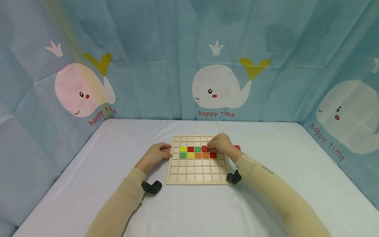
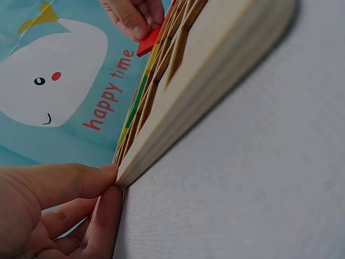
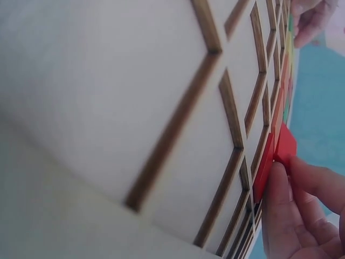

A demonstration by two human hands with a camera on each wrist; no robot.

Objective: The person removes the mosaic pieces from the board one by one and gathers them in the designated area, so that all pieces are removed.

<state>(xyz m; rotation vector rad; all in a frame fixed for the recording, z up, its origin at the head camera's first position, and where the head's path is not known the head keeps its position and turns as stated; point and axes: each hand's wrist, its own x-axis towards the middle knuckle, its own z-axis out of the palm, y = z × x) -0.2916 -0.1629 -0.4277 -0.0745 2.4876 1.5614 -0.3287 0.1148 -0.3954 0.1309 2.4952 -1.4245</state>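
A wooden grid board (image 1: 193,169) lies on the table, with two rows of coloured square tiles in its upper half. My left hand (image 1: 155,154) holds the board's left edge between thumb and finger, seen close up in the left wrist view. Over the upper row, my right hand (image 1: 221,144) pinches a red square tile (image 3: 286,144), which stands tilted at the grid beside a green tile (image 1: 197,149). In the lower row, another red tile (image 1: 213,155) sits just below the right fingers, right of two orange ones. The right hand covers some cells behind it.
Beyond the board's right side, a red piece (image 1: 238,147) shows partly behind the right wrist. A white cloth covers the table (image 1: 183,210). Behind it hangs a blue curtain (image 1: 154,89) printed with whales. Black wrist devices (image 1: 152,187) sit at both cuffs.
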